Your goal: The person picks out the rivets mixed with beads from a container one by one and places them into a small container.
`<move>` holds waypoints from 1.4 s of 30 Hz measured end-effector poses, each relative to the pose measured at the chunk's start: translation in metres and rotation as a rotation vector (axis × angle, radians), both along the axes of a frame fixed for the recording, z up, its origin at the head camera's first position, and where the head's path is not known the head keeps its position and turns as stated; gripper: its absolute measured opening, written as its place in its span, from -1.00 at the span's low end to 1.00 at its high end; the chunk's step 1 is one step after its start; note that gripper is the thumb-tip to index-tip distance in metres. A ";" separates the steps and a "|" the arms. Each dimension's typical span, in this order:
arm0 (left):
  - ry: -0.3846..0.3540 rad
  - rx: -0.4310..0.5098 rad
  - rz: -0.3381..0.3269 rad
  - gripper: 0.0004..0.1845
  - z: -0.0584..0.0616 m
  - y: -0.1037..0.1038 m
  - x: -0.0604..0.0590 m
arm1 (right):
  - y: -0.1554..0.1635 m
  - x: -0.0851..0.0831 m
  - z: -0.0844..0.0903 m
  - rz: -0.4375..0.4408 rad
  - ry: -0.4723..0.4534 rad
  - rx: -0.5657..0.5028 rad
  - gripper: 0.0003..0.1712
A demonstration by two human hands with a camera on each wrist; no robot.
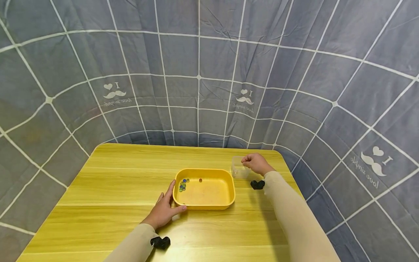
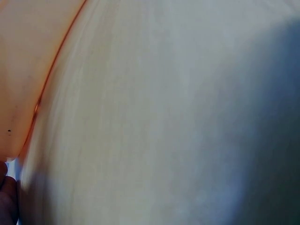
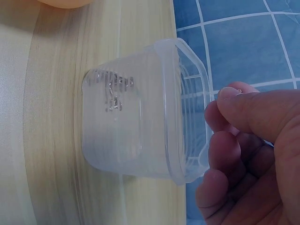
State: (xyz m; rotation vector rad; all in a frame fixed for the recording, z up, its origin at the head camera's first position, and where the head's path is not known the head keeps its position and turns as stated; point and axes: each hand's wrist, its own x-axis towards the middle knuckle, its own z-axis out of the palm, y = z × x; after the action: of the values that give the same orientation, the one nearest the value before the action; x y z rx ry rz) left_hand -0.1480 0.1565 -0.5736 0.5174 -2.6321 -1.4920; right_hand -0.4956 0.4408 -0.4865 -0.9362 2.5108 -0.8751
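Note:
A yellow tray (image 1: 209,207) sits on the table with several glass marbles (image 1: 182,186) at its left end and a reddish-brown marble (image 1: 200,180) apart from them. My left hand (image 1: 162,211) rests at the tray's near left corner, fingers along the left side and thumb at the front rim. Over a clear plastic tub (image 3: 126,126) right of the tray, my right hand (image 3: 255,154) pinches a tiny shiny thing (image 3: 240,90) between thumb and forefinger. Mostly hidden by the fingertips, its kind cannot be told. Small dark shiny pieces (image 3: 115,84) show through the tub's wall.
The wood-grain table (image 1: 108,196) ends just behind the tub. A grey curtain with white grid lines (image 1: 216,91) hangs round its far side and flanks. Black bands (image 1: 160,242) are on both wrists.

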 end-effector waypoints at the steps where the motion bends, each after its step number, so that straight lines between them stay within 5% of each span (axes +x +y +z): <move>1: 0.001 0.001 0.000 0.29 0.000 0.000 0.000 | 0.000 0.000 0.000 -0.002 -0.005 -0.001 -0.73; 26: -0.034 -0.012 0.015 0.25 0.001 0.001 0.005 | -0.008 0.010 0.001 -0.034 0.004 0.012 -0.64; 35: -0.021 -0.040 0.016 0.26 0.000 -0.001 0.004 | -0.044 0.034 0.012 0.086 0.068 -0.022 -0.68; 42: -0.021 -0.046 0.012 0.27 -0.002 -0.002 0.003 | -0.085 0.068 0.012 0.181 -0.001 -0.040 -0.68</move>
State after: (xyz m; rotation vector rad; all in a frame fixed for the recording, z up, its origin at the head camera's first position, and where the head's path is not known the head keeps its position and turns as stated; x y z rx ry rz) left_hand -0.1453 0.1540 -0.5755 0.5471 -2.6672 -1.4263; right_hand -0.4277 0.3555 -0.4749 -1.1546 2.3699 -0.8709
